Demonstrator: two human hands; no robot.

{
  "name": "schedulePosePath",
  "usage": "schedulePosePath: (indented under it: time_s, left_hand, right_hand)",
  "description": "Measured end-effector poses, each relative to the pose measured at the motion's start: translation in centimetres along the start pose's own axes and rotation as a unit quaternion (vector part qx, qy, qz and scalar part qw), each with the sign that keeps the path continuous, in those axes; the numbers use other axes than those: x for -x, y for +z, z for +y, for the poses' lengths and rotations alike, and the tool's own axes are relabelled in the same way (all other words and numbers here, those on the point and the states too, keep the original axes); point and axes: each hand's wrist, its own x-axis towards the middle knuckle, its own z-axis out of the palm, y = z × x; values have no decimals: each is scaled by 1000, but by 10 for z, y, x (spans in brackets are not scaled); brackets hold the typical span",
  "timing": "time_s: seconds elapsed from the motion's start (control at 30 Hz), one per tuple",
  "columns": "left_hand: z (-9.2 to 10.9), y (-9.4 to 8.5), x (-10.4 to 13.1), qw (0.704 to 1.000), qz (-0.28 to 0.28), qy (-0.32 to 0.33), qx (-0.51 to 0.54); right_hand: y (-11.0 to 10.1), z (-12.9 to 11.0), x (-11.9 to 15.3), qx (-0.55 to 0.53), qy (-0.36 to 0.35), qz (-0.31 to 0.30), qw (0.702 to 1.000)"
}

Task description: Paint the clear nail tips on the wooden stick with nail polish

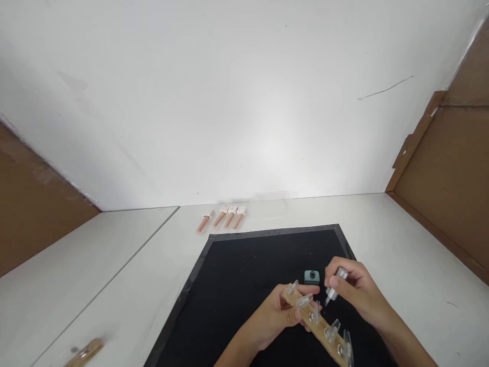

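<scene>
My left hand (280,315) grips a narrow wooden strip (321,329) near its upper end. Several clear, nail-shaped tips (331,330) stand on small mounts along the strip, which slants down to the right. In my right hand (353,289), a silver-capped applicator (336,283) is pinched between thumb and fingers. Its small dark tip points down and left, close to the clear tips; whether it touches one I cannot tell. Just behind the hands sits a teal bottle (312,277) with a dark round opening on top.
A black mat (237,270) with grey taped edges lies under the hands. Several pinkish sticks with white heads (229,217) lie behind it. Another wooden strip (86,352) is at the lower left. Brown cardboard (451,168) and a white wall (244,102) enclose the table.
</scene>
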Motion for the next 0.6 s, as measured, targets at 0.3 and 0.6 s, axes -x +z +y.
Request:
schedulePosePath:
  time_s: [0.3,0.6]
  left_hand:
    - [5,5,-1,1000,-11,0,-11]
    - [-1,-1,1,1000,-4,-5,14]
  right_hand:
    - [3,0,0,-18,8,-49,999]
    - [2,5,0,18,26,31,999]
